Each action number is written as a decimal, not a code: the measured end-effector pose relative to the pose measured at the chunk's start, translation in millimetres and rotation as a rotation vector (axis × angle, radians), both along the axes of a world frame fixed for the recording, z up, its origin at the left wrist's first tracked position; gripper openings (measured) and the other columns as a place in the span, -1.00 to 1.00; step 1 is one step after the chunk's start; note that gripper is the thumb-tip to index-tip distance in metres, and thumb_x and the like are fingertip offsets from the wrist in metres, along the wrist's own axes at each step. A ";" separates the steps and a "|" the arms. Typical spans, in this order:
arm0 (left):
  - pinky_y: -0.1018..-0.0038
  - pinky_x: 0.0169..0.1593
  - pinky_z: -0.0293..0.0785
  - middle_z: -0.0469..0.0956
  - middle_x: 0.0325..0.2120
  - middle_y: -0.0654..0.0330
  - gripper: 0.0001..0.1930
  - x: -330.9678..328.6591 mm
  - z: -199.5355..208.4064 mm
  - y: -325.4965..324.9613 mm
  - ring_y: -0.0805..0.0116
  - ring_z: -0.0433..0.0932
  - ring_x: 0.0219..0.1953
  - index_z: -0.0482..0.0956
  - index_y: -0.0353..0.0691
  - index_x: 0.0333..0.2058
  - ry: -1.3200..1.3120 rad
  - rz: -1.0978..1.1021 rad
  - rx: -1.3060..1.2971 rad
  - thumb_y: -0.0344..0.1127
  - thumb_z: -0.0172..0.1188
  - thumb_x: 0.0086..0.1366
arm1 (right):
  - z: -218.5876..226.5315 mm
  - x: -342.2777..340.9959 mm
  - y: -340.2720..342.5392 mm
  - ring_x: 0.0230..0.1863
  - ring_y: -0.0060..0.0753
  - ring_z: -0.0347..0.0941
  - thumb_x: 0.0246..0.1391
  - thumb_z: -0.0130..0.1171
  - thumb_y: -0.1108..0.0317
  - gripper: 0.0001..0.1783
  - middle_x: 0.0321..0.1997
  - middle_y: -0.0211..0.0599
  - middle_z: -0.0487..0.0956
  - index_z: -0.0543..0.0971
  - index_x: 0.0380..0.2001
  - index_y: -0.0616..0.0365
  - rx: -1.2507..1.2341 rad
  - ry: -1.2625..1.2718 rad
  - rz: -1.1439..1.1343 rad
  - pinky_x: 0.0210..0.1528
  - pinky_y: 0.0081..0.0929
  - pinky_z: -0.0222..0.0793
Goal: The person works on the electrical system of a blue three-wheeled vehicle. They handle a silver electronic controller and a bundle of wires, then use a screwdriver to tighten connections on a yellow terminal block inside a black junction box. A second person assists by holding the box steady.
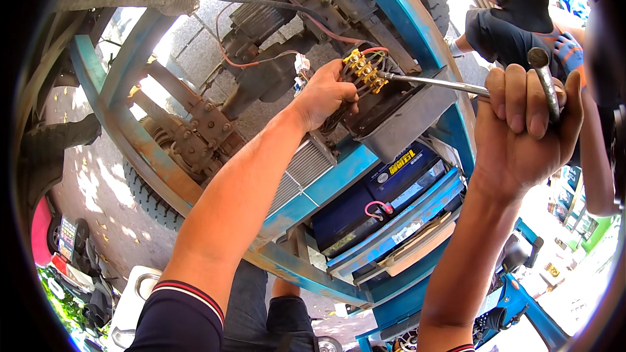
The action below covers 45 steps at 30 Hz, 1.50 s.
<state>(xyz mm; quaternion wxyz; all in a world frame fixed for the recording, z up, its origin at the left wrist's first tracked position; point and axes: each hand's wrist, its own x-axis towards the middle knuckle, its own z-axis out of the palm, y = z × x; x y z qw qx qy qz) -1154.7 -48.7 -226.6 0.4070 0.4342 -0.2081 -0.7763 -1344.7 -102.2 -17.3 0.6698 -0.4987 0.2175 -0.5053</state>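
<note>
My left hand (326, 94) pinches the block (365, 72), a row of yellow terminals with wires running from it, above the grey box (407, 124) on the blue frame (326, 181). My right hand (521, 140) is curled tight around the wrench (433, 82), its shaft reaching left to the block's terminals; whether the tip is seated on a bolt, I cannot tell. Below the box sits a dark blue battery (345, 215). Off to the right, another person's black glove (527, 5) is raised, fingers spread.
</note>
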 end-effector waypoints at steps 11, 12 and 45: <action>0.49 -0.35 0.44 0.53 -0.35 0.18 -0.67 -0.6 -0.2 1.7 0.38 0.61 -0.43 0.45 -0.30 -0.06 -0.007 0.017 0.011 -0.52 0.08 0.15 | -2.3 5.0 -0.3 -0.61 -0.58 0.12 0.53 -0.17 0.13 -0.40 -0.75 -0.53 0.32 0.49 -0.68 -0.03 0.121 -0.081 -0.017 -0.36 -0.49 0.08; 0.48 -0.36 0.48 0.52 -0.34 0.16 -0.68 -0.7 -0.3 1.5 0.38 0.60 -0.44 0.43 -0.31 -0.07 0.004 0.022 0.011 -0.53 0.08 0.16 | -2.9 2.8 -3.4 -0.61 -0.58 0.12 0.53 -0.17 0.14 -0.40 -0.75 -0.52 0.32 0.49 -0.68 -0.03 0.122 -0.087 0.001 -0.36 -0.49 0.08; 0.53 -0.44 0.51 0.52 -0.31 0.19 -0.72 -9.5 -16.6 1.7 0.51 0.54 -0.50 0.42 -0.36 -0.11 -0.123 0.006 -0.134 -0.39 0.32 0.33 | 45.8 8.7 -21.0 -0.59 -0.73 0.31 0.50 -0.02 0.23 -0.71 -0.56 -0.55 0.25 0.40 -0.40 0.00 0.272 0.732 0.052 0.19 -0.24 0.55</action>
